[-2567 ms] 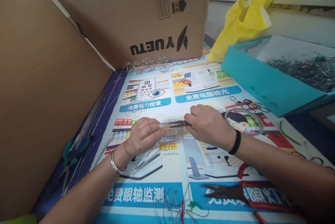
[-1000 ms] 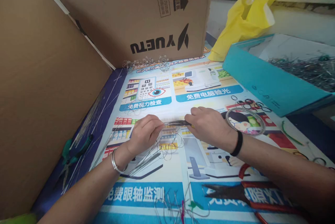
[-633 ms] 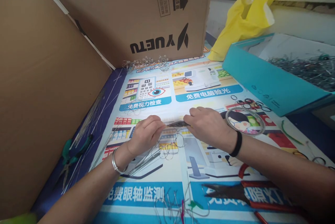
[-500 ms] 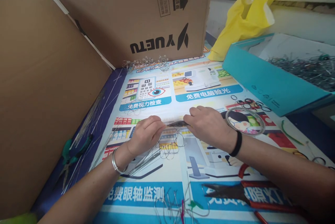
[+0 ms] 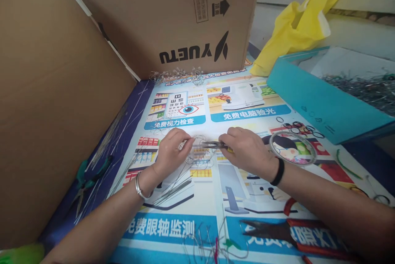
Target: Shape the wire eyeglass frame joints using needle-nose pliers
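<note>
My right hand point(image 5: 247, 148) is wrapped round a pair of pliers point(image 5: 212, 145), with the dark jaws pointing left and slightly apart. Facing it, my left hand point(image 5: 173, 148) has thumb and forefinger pinched on a thin wire point(image 5: 200, 137), bent into loose curves by the pliers' tips. Whether the jaws touch the wire is hard to see. Below the left hand, straight cut wires point(image 5: 174, 192) lie on the printed sheet. A coil of clear line point(image 5: 293, 148) sits beyond my right wrist.
Red-handled scissors point(image 5: 277, 231) lie at the front right, and green-handled pliers point(image 5: 89, 177) at the left. Tangled wire pieces point(image 5: 212, 243) are near the front edge. A blue box point(image 5: 321, 95) holds many wires. Cardboard panels point(image 5: 148, 12) wall the left and back; a yellow bag point(image 5: 296, 25) stands behind.
The pliers' jaws have parted and drawn back from my left fingertips. Curved wire now shows between the hands. The camera view has shifted slightly.
</note>
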